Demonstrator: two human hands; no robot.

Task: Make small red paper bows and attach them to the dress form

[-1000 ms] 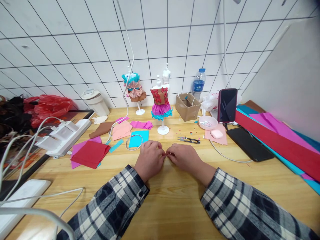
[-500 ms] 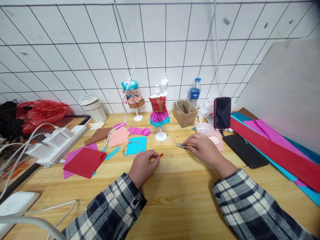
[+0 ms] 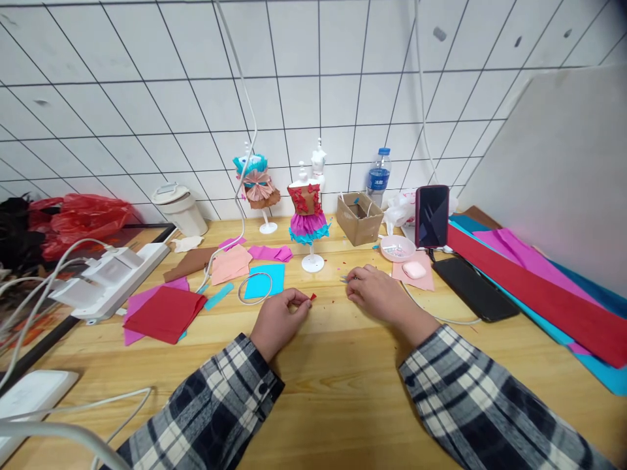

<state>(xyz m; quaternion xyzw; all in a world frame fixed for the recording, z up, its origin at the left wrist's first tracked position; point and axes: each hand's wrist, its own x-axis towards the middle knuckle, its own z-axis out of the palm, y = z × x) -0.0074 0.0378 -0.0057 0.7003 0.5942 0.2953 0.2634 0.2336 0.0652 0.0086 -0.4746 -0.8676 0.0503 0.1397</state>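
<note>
My left hand (image 3: pixel 280 318) rests on the wooden table (image 3: pixel 343 391), fingers pinched on a tiny red paper piece (image 3: pixel 312 297). A little to its right, my right hand (image 3: pixel 377 294) is closed around the small thread snips (image 3: pixel 345 279), whose metal tip pokes out on the left of the fingers. Straight behind the hands stands a small white mannequin (image 3: pixel 306 219) dressed in a brown paper top with red bows and a magenta and teal skirt.
Red paper sheets (image 3: pixel 164 312), pink, teal and brown pieces and a wire ring (image 3: pixel 255 287) lie left of the hands. A second dressed mannequin (image 3: pixel 258 186), cardboard box (image 3: pixel 360 217), pink bowl (image 3: pixel 398 248), upright phone (image 3: pixel 431 215), water bottle (image 3: pixel 378 176), power strip (image 3: pixel 105 277), long coloured paper rolls (image 3: pixel 539 294).
A second ago both hands pinched the red piece together. My right hand then reached right to the snips, closed on them and has drawn them back toward the left hand.
</note>
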